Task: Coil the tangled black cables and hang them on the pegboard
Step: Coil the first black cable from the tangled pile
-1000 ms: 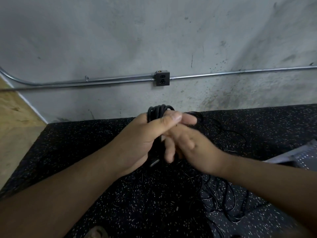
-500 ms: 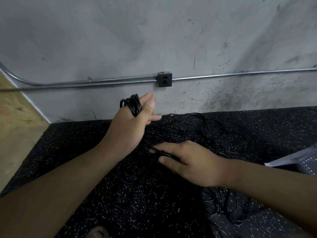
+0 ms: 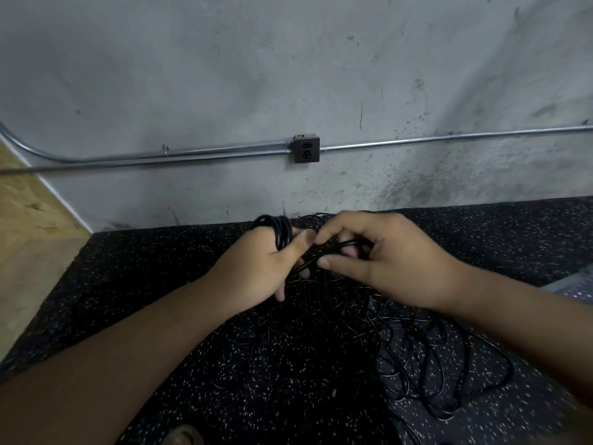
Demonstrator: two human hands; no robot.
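Cable coil (image 3: 279,233) looped round left hand (image 3: 256,271), thumb-clamped, below outlet (image 3: 306,150); 1 strand (image 3: 324,255) pinched in right hand (image 3: 394,261). Could snag in tangle (image 3: 417,364), dragging loops off.

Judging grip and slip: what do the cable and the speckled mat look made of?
Cable: likely a smooth plastic or rubber jacket, black; highlights glint on the coils. Mat: probably recycled rubber, matte black with pale flecks.
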